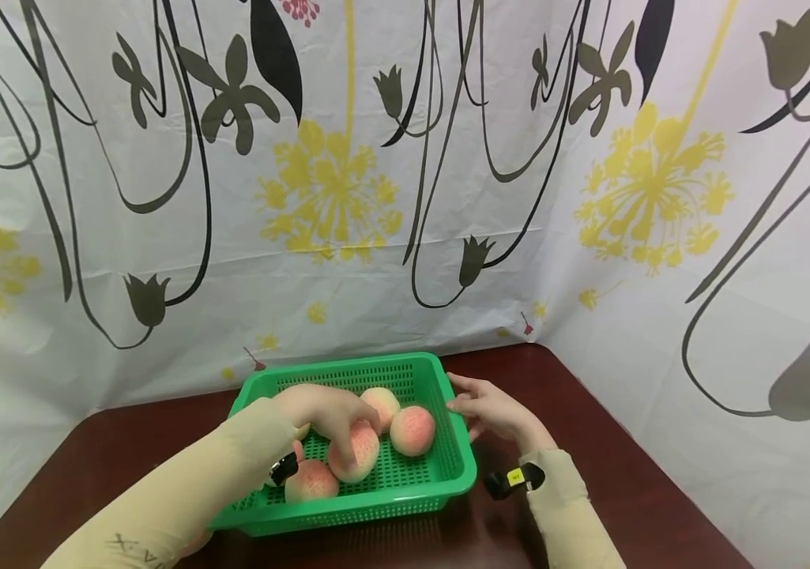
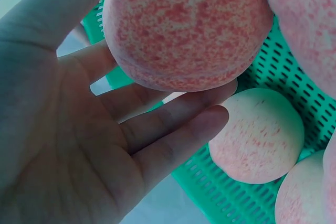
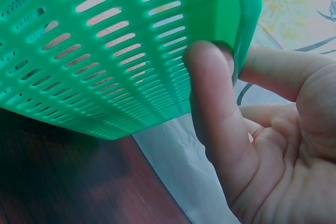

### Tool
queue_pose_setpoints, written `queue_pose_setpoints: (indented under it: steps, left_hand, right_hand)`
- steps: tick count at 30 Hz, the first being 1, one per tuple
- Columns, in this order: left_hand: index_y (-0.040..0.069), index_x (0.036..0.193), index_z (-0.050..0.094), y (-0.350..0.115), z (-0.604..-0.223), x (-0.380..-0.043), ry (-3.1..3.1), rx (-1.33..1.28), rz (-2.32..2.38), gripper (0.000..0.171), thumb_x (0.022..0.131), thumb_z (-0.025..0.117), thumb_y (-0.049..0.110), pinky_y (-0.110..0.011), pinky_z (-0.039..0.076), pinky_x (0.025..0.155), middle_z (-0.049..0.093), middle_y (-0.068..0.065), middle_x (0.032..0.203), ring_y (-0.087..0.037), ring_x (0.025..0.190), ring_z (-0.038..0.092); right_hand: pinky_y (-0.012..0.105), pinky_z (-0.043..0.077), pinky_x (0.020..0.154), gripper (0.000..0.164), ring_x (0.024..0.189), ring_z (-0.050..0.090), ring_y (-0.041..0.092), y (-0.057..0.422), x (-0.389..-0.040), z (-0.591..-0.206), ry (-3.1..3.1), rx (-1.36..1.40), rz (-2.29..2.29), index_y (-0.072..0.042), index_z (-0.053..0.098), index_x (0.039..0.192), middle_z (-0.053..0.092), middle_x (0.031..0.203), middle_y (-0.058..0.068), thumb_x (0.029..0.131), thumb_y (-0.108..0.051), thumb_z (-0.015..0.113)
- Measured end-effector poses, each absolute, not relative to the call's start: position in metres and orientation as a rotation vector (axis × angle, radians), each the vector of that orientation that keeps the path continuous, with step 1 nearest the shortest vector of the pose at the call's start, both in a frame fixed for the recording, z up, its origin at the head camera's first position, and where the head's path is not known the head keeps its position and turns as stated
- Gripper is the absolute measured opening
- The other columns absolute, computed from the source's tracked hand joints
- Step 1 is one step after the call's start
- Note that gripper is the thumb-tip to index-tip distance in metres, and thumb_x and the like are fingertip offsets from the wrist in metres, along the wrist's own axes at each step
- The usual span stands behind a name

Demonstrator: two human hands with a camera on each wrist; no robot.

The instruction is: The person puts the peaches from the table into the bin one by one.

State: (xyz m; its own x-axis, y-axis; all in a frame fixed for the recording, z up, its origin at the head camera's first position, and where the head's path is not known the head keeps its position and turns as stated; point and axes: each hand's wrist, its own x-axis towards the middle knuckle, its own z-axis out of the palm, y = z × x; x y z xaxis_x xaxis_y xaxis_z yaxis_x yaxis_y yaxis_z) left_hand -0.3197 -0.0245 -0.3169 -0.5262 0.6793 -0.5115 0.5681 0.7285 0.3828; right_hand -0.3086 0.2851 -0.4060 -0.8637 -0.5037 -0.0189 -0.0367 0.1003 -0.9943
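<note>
A green plastic basket point(image 1: 348, 506) with slotted sides holds several pink-and-cream peaches. My left hand point(image 1: 333, 415) reaches into it and grips a speckled peach point(image 1: 356, 457), thumb and fingers around its sides. The same peach point(image 2: 189, 30) looms large in the left wrist view, the fingertips under it near a paler peach point(image 2: 257, 137). At the basket's right side, my right hand point(image 1: 493, 409) pinches the rim. In the right wrist view its thumb point(image 3: 210, 82) lies against the slotted outer wall point(image 3: 121, 51), and another finger passes behind the rim.
Two peaches lie right of the left hand, one of them a pink peach point(image 1: 412, 431); another peach point(image 1: 312, 482) is at the front. Outside the basket, a peach point(image 1: 194, 544) shows partly behind the left sleeve. The dark red table point(image 1: 554, 411) meets a flowered cloth point(image 1: 405, 316).
</note>
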Motion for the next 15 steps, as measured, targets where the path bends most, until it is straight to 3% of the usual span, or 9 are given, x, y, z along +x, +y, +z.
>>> queue_pose_setpoints:
  steps: [9,15]
  left_hand:
    - [0.029,0.123,0.060,-0.019,-0.327,-0.322,2.234,0.983,0.215,0.049,0.079,0.082,0.028,-0.031,0.046,0.087,0.053,0.015,0.119,-0.009,0.110,0.050]
    - [0.029,0.126,0.060,-0.015,-0.334,-0.319,2.236,0.986,0.193,0.052,0.079,0.082,0.034,-0.031,0.045,0.089,0.052,0.017,0.121,-0.010,0.115,0.049]
  right_hand:
    - [0.041,0.058,0.058,0.071,0.073,0.069,0.024,0.284,-0.310,-0.405,2.035,-0.520,-1.811,-0.009,0.013,0.156,0.066,0.102,0.020,0.100,-0.014,0.056]
    - [0.040,0.057,0.057,0.071,0.073,0.069,0.025,0.285,-0.308,-0.407,2.022,-0.527,-1.829,-0.009,0.014,0.156,0.065,0.105,0.022,0.100,-0.013,0.056]
